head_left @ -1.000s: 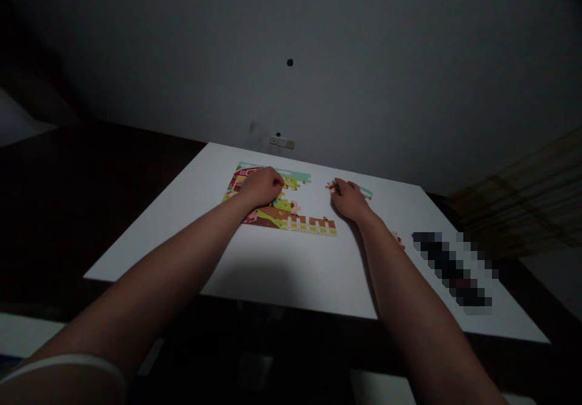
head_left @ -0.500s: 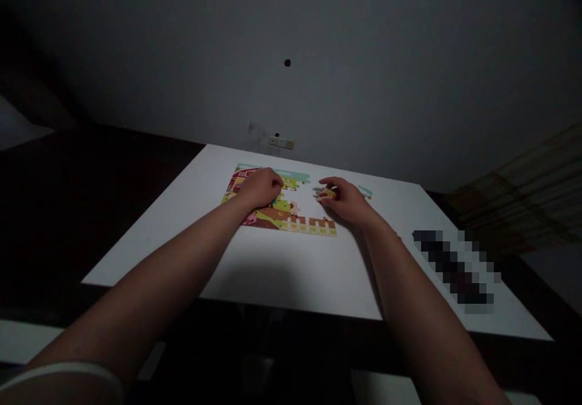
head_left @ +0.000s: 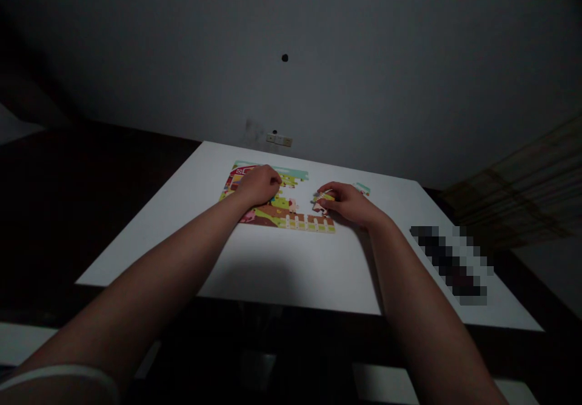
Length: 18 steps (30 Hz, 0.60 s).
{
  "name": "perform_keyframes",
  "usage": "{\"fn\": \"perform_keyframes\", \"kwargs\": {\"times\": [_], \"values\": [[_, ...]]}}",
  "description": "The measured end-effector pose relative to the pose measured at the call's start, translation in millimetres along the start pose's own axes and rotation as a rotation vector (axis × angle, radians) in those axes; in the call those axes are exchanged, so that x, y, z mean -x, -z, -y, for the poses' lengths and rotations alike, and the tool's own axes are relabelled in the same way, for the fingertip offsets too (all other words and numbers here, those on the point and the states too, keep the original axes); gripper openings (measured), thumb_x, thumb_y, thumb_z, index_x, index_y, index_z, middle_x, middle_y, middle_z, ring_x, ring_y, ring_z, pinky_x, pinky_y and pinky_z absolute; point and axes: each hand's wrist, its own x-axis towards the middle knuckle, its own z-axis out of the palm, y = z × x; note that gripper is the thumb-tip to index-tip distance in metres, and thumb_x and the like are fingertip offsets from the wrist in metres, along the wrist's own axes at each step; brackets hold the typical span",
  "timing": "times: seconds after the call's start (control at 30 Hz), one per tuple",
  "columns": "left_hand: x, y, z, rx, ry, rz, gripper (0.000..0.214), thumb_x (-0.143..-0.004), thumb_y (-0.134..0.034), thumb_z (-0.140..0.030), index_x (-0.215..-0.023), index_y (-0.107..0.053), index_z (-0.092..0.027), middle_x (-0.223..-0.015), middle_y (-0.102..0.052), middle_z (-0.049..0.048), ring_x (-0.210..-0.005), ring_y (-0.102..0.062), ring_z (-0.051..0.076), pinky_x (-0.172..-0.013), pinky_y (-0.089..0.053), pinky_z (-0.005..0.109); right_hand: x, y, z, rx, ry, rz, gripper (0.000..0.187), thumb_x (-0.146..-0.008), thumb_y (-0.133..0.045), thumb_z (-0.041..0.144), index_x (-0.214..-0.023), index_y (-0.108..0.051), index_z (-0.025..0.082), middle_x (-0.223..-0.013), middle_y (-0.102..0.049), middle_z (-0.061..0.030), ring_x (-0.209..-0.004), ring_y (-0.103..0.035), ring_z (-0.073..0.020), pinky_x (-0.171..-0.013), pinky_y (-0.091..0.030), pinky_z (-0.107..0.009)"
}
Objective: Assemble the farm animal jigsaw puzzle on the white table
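A partly assembled jigsaw puzzle [head_left: 273, 218] with a farm scene lies on the white table, showing a red barn, green field and white fence. My left hand [head_left: 260, 184] rests on its left half with the fingers curled in; what they hold, if anything, is hidden. Just right of the gap in the puzzle, my right hand [head_left: 342, 200] pinches a colourful puzzle piece [head_left: 322, 204] between thumb and fingers. The piece is over or beside the puzzle's right edge; I cannot tell whether it touches the table.
Behind my right hand, another puzzle piece [head_left: 362, 188] with a teal edge lies on the white table [head_left: 291, 271]. A pixelated dark object [head_left: 448, 262] is on the table's right side. A wall with a socket panel [head_left: 279, 140] stands beyond the far edge.
The puzzle piece in my right hand has turned so more of its printed face shows. My left hand stays on the puzzle. The whole view has shifted slightly.
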Motion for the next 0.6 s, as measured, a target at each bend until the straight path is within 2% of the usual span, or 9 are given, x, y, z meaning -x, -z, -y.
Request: {"fn": "perform_keyframes", "kwargs": {"times": [0.1, 0.2, 0.3, 0.43, 0.6], "values": [[-0.1, -0.8, 0.3, -0.008, 0.001, -0.001, 0.032, -0.098, -0.069, -0.022, -0.119, -0.094, -0.023, -0.129, -0.088, 0.0113, -0.121, -0.081, 0.033, -0.112, -0.061, 0.043, 1.6, 1.7, 0.6, 0.049, 0.017, 0.050, 0.032, -0.088, -0.091, 0.043, -0.113, -0.086, 0.023, -0.109, -0.090, -0.0111, -0.097, -0.081, -0.0294, -0.089, -0.066, -0.043], [0.0, -0.6, 0.0, -0.008, 0.000, 0.000, 0.031, -0.098, -0.069, -0.022, -0.118, -0.094, -0.023, -0.131, -0.087, 0.0113, -0.122, -0.081, 0.033, -0.112, -0.061, 0.043, 2.8, 2.3, 2.3, 0.147, 0.061, 0.036, 0.033, -0.090, -0.089, 0.040, -0.119, -0.090, 0.023, -0.121, -0.090, -0.0126, -0.106, -0.082, -0.0306, -0.099, -0.065, -0.046], [-0.1, -0.1, -0.4, -0.011, 0.002, 0.004, 0.030, -0.098, -0.070, -0.022, -0.116, -0.094, -0.024, -0.130, -0.087, 0.0108, -0.120, -0.081, 0.032, -0.110, -0.062, 0.042, 3.7, 2.4, 3.4, 0.194, 0.082, 0.030, 0.033, -0.093, -0.087, 0.039, -0.123, -0.091, 0.024, -0.122, -0.090, -0.0126, -0.106, -0.082, -0.0306, -0.101, -0.064, -0.047], [-0.5, -0.6, 0.3, -0.010, -0.003, -0.008, 0.029, -0.096, -0.071, -0.020, -0.115, -0.094, -0.024, -0.129, -0.087, 0.0118, -0.119, -0.081, 0.032, -0.110, -0.062, 0.042, 4.5, 4.1, 3.3, 0.221, 0.080, 0.010, 0.033, -0.095, -0.086, 0.038, -0.124, -0.091, 0.023, -0.116, -0.090, -0.0120, -0.099, -0.081, -0.0290, -0.097, -0.066, -0.046], [-1.3, -3.1, 3.2, 0.002, -0.007, -0.015, 0.030, -0.096, -0.071, -0.022, -0.116, -0.094, -0.025, -0.132, -0.086, 0.0111, -0.121, -0.080, 0.032, -0.112, -0.062, 0.042, 5.6, 9.0, 4.0, 0.338, 0.125, 0.007, 0.027, -0.091, -0.090, 0.036, -0.116, -0.093, 0.026, -0.108, -0.087, -0.0101, -0.089, -0.075, -0.0262, -0.082, -0.063, -0.041]]}}
